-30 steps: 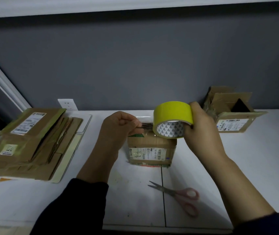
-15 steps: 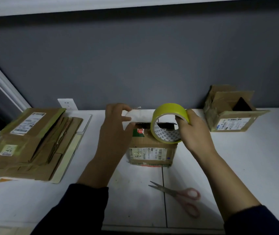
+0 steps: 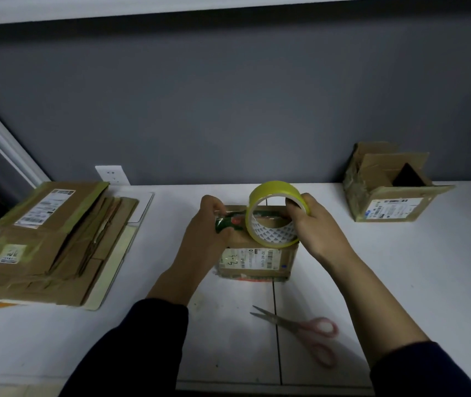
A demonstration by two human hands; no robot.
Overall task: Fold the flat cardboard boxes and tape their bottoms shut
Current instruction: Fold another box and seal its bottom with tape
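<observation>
A small folded cardboard box (image 3: 260,259) with a white label stands on the white table (image 3: 400,267) in front of me. My right hand (image 3: 318,224) grips a yellow tape roll (image 3: 271,213) upright on top of the box, fingers through its core. My left hand (image 3: 210,224) pinches the clear free end of the tape against the box's left top edge, over a green and red patch. A stack of flat cardboard boxes (image 3: 53,242) lies at the left.
Pink-handled scissors (image 3: 303,329) lie near the front edge, right of a seam in the table. An open folded box (image 3: 388,187) stands at the back right by the grey wall. A white wall socket (image 3: 112,173) sits behind the flat stack.
Both hands have come down onto the box. The roll tipped from raised above the box to standing on its top, and the left hand brought the tape end down to the box's left edge.
</observation>
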